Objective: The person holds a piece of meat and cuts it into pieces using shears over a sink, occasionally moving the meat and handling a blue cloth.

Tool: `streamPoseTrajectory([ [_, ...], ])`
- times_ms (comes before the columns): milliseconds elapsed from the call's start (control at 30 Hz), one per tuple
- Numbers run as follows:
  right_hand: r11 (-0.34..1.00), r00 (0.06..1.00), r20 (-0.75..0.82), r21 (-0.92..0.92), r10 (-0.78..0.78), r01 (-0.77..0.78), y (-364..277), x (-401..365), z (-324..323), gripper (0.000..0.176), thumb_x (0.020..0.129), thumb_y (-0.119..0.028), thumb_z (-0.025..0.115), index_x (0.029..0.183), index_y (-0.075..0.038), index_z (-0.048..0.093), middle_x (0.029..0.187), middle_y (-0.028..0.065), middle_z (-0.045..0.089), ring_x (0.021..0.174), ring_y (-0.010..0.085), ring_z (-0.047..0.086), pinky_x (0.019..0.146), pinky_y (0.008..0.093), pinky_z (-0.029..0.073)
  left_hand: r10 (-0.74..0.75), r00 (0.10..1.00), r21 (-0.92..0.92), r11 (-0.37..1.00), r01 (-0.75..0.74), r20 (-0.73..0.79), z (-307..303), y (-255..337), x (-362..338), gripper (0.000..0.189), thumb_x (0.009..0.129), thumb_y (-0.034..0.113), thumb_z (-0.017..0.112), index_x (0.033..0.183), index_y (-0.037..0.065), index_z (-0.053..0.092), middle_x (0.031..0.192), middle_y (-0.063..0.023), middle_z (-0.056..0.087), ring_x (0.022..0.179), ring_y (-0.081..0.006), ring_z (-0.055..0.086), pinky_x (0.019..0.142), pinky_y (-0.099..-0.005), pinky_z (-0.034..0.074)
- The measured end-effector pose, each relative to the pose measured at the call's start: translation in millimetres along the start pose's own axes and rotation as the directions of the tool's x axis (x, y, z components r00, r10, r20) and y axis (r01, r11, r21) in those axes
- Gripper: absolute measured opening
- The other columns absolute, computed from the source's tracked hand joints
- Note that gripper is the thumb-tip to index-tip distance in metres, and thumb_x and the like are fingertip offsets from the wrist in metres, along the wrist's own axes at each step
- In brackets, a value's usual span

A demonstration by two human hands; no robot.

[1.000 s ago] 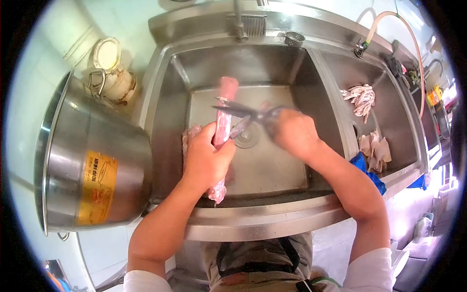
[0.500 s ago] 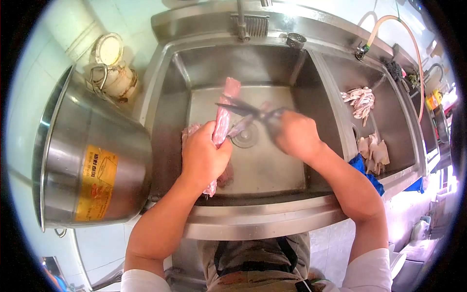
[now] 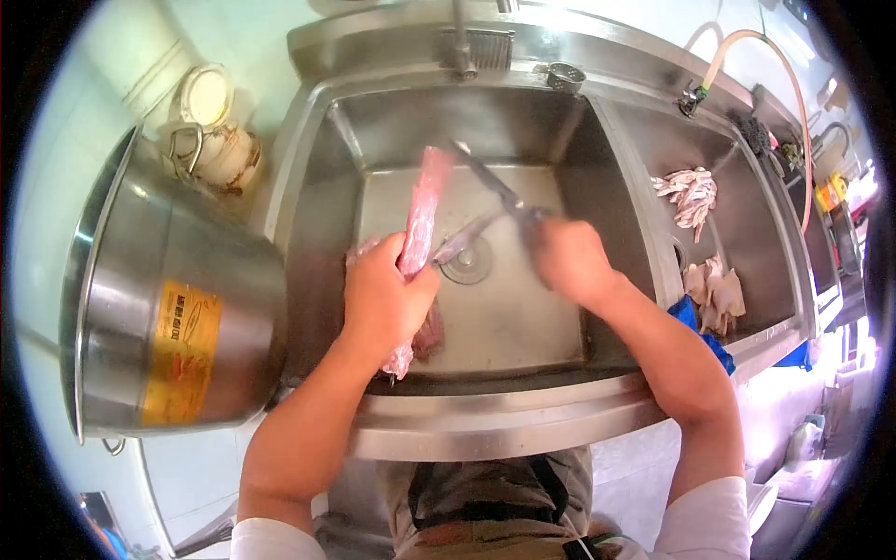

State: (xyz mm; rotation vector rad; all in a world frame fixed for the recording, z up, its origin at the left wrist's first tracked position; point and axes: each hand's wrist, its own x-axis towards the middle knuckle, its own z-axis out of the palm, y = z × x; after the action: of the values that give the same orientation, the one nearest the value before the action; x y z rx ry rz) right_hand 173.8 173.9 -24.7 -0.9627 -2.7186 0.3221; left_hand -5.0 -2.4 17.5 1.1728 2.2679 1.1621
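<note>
My left hand (image 3: pixel 385 297) is wrapped round a long pink piece of meat (image 3: pixel 425 207) over the left part of the large sink (image 3: pixel 523 345). The meat's upper end points away from me, and its lower end shows below the hand. Dark scissors (image 3: pixel 509 198) are held in my right hand (image 3: pixel 571 257), to the right of the meat. Their blades are spread and partly blurred, and they are apart from the meat. A thin greyish piece (image 3: pixel 462 239) sticks out beside my left hand, above the drain. More meat (image 3: pixel 429 338) lies in the sink under that hand.
A big metal pot (image 3: pixel 224 308) stands left of the sink, with a stained white bucket (image 3: pixel 224 157) behind it. The right basin (image 3: pixel 747 219) holds pale strips (image 3: pixel 691 194) and flat pieces (image 3: pixel 715 297). A blue cloth (image 3: pixel 702 334) lies on the divider. A faucet (image 3: pixel 462 47) rises at the back.
The scissor blades have come away from the meat and swung upward, and a small pale bit now shows near their tips. My left hand has shifted slightly left with the meat.
</note>
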Motion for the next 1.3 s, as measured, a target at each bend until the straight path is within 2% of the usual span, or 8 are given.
streamPoseTrajectory([
  [267, 0.975, 0.974, -0.057, -0.055, -0.220, 0.217, -11, -15, 13, 0.028, 0.075, -0.021, 0.067, 0.083, 0.002, 0.055, 0.077, 0.0213, 0.062, 0.076, 0.0378, 0.064, 0.066, 0.0447, 0.052, -0.064, 0.995, -0.272, 0.959, 0.082, 0.075, -3, -9, 9, 0.023, 0.072, 0.010, 0.063, 0.092, 0.000, 0.064, 0.073, -0.0023, 0.062, 0.064, -0.0102, 0.054, 0.056, -0.0299, 0.044],
  [367, 0.977, 0.978, -0.074, -0.094, -0.197, 0.190, -7, -11, 21, 0.024, 0.077, -0.020, 0.067, 0.080, 0.001, 0.056, 0.076, 0.0211, 0.063, 0.074, 0.0369, 0.064, 0.064, 0.0437, 0.052, -0.082, 0.995, -0.331, 0.939, 0.096, 0.058, -5, 2, 5, 0.008, 0.073, 0.008, 0.061, 0.076, 0.000, 0.059, 0.063, 0.0006, 0.052, 0.057, -0.0059, 0.045, 0.051, -0.0273, 0.038],
  [467, 0.986, 0.988, -0.003, -0.065, -0.152, 0.151, 0, -9, 24, 0.021, 0.077, -0.018, 0.066, 0.075, 0.001, 0.057, 0.074, 0.0210, 0.063, 0.071, 0.0365, 0.064, 0.064, 0.0434, 0.052, -0.061, 0.995, -0.376, 0.923, 0.087, 0.080, -5, 8, 2, 0.008, 0.073, 0.007, 0.060, 0.077, 0.001, 0.059, 0.064, 0.0027, 0.052, 0.058, -0.0052, 0.044, 0.050, -0.0260, 0.036],
  [567, 0.992, 0.986, -0.108, -0.022, -0.127, 0.125, 0, -6, 19, 0.019, 0.077, -0.016, 0.066, 0.071, 0.000, 0.057, 0.073, 0.0212, 0.063, 0.070, 0.0368, 0.064, 0.064, 0.0444, 0.052, -0.095, 0.981, -0.358, 0.921, 0.151, 0.170, -7, 3, 7, 0.026, 0.074, 0.006, 0.059, 0.098, 0.000, 0.065, 0.073, 0.0002, 0.060, 0.063, -0.0087, 0.053, 0.055, -0.0282, 0.042],
  [867, 0.974, 0.954, -0.199, -0.052, -0.225, 0.219, -9, -10, 23, 0.018, 0.076, -0.014, 0.064, 0.080, 0.002, 0.057, 0.074, 0.0197, 0.062, 0.068, 0.0386, 0.063, 0.064, 0.0458, 0.052, -0.091, 0.982, -0.377, 0.914, 0.149, 0.168, -5, -1, 6, 0.024, 0.074, 0.006, 0.060, 0.096, 0.002, 0.066, 0.073, 0.0014, 0.059, 0.063, -0.0078, 0.053, 0.055, -0.0273, 0.042],
  [967, 0.976, 0.976, -0.073, -0.090, -0.205, 0.198, 2, -6, 38, 0.018, 0.079, -0.016, 0.063, 0.079, 0.001, 0.057, 0.074, 0.0207, 0.063, 0.070, 0.0376, 0.064, 0.064, 0.0454, 0.052, -0.055, 0.993, -0.364, 0.927, 0.091, 0.106, -1, 0, 3, 0.009, 0.074, 0.009, 0.060, 0.077, 0.001, 0.059, 0.062, 0.0023, 0.050, 0.057, -0.0056, 0.043, 0.050, -0.0269, 0.036],
  [1167, 0.999, 1.000, 0.029, -0.048, -0.004, 0.006, 2, 3, 12, 0.017, 0.083, -0.018, 0.060, 0.080, -0.001, 0.063, 0.079, 0.0213, 0.065, 0.075, 0.0375, 0.065, 0.066, 0.0459, 0.052, -0.097, 0.994, -0.330, 0.938, 0.110, 0.054, 5, -1, 11, 0.015, 0.074, 0.013, 0.061, 0.076, -0.001, 0.061, 0.063, 0.0003, 0.052, 0.058, -0.0087, 0.046, 0.051, -0.0290, 0.038],
  [1300, 0.968, 0.898, 0.364, -0.129, 0.247, -0.214, 33, 2, 20, 0.018, 0.081, -0.019, 0.062, 0.087, -0.002, 0.067, 0.083, 0.0171, 0.067, 0.078, 0.0337, 0.067, 0.066, 0.0419, 0.053, -0.343, 0.906, -0.160, 0.908, 0.388, 0.247, 34, -25, 34, 0.026, 0.077, 0.021, 0.061, 0.087, -0.003, 0.065, 0.074, -0.0070, 0.060, 0.069, -0.0155, 0.055, 0.064, -0.0329, 0.044],
])
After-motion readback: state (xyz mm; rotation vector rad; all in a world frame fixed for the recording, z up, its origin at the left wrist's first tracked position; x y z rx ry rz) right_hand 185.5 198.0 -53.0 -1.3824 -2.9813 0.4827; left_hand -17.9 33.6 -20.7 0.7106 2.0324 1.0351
